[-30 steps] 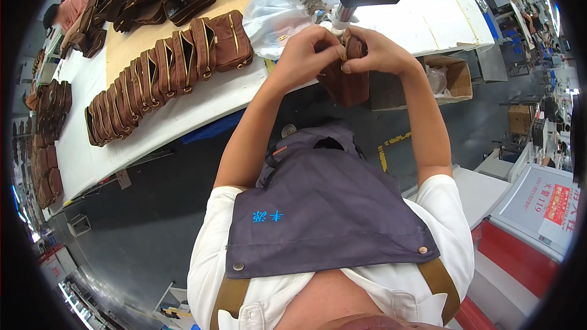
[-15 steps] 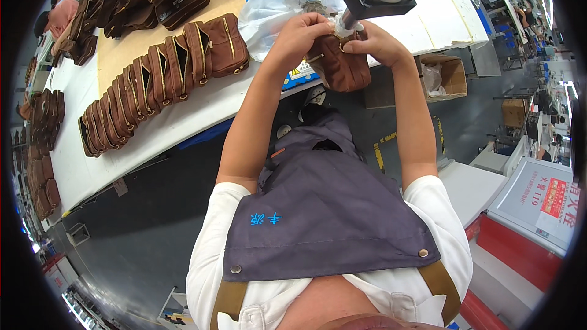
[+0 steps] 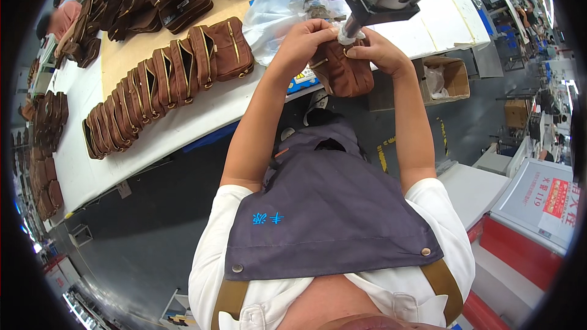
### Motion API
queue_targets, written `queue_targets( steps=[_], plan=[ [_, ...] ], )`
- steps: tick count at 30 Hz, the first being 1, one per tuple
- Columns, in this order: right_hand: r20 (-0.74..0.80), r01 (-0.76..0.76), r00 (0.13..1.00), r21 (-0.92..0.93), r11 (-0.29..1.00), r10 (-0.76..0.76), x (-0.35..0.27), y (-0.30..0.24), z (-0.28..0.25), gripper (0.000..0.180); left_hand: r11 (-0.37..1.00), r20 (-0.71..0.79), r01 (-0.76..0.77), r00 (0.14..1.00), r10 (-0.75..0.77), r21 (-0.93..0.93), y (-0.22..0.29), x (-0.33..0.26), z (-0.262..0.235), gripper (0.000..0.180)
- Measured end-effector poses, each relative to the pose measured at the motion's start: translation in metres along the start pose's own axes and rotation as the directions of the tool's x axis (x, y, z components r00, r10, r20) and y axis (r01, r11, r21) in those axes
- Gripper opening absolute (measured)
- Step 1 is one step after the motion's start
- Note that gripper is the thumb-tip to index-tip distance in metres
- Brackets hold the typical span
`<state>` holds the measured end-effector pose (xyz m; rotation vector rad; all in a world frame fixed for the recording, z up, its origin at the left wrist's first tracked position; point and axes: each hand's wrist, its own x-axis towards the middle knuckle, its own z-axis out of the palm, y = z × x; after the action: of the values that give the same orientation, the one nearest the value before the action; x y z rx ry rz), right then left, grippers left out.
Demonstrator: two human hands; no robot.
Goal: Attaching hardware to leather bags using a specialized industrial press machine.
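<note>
Both of my hands grip a brown zippered pouch (image 3: 345,74) at its top edge, beneath the tip of a press machine (image 3: 373,0). My left hand (image 3: 309,41) pinches the pouch's left side. With thumb and fingers, my right hand (image 3: 379,52) grips the right side near a small metal ring. White wrapping (image 3: 350,35) surrounds the press tip between my hands and hides the exact contact spot. The pouch's lower part hangs past the table's edge.
A long row of brown pouches (image 3: 165,79) stands on the white table (image 3: 147,146) to the left. Darker bags (image 3: 153,0) lie heaped behind it. Clear plastic (image 3: 266,21) lies beside my left hand. An open cardboard box (image 3: 455,76) sits at right.
The pouch's body has swung slightly and shows more of its front. My hands stay at the press tip, gripping it. The whole view has shifted a little.
</note>
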<state>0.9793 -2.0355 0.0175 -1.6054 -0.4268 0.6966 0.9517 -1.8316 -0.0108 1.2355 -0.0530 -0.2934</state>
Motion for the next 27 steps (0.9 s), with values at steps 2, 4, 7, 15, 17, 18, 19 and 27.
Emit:
queue_targets(
  steps=[2, 4, 7, 15, 17, 18, 19, 27],
  plan=[
    [-0.004, 0.014, 1.000, -0.022, 1.000, -0.014, -0.002, 0.002, -0.001, 0.045, 1.000, -0.042, 0.005, 0.999, -0.005, 0.002, 0.006, -0.004, 0.004, 0.015],
    [-0.013, -0.021, 1.000, -0.050, 0.999, 0.020, -0.014, -0.010, 0.005, 0.049, 0.982, -0.056, -0.070, 0.995, 0.081, 0.176, 0.008, -0.015, 0.006, 0.016],
    [-0.007, -0.254, 0.964, -0.327, 0.910, 0.266, -0.055, -0.043, 0.003, 0.038, 0.717, -0.093, -0.336, 0.869, 0.486, 0.611, 0.002, -0.037, -0.007, 0.015],
    [-0.037, 0.017, 0.989, -0.934, 0.356, -0.145, -0.086, -0.011, -0.083, 0.020, -0.011, -0.162, 0.237, 0.695, 0.700, 0.971, -0.066, -0.079, -0.151, 0.033],
    [-0.219, -0.205, 0.956, -0.975, 0.088, -0.196, -0.063, 0.026, -0.119, 0.022, -0.123, -0.131, 0.276, 0.745, 0.654, 0.953, -0.070, -0.076, -0.144, 0.037],
    [-0.287, -0.291, 0.934, -0.957, 0.014, -0.211, -0.050, 0.045, -0.135, 0.022, -0.225, -0.128, 0.327, 0.780, 0.612, 0.918, -0.069, -0.072, -0.139, 0.042],
    [-0.347, -0.369, 0.910, -0.927, -0.061, -0.228, -0.037, 0.063, -0.149, 0.023, -0.234, -0.104, 0.304, 0.785, 0.610, 0.924, -0.068, -0.068, -0.134, 0.042],
    [-0.415, -0.374, 0.851, -0.909, 0.182, -0.324, 0.000, 0.108, -0.188, 0.015, -0.337, -0.234, 0.397, 0.871, 0.431, 0.854, -0.068, -0.063, -0.138, 0.027]
  ],
)
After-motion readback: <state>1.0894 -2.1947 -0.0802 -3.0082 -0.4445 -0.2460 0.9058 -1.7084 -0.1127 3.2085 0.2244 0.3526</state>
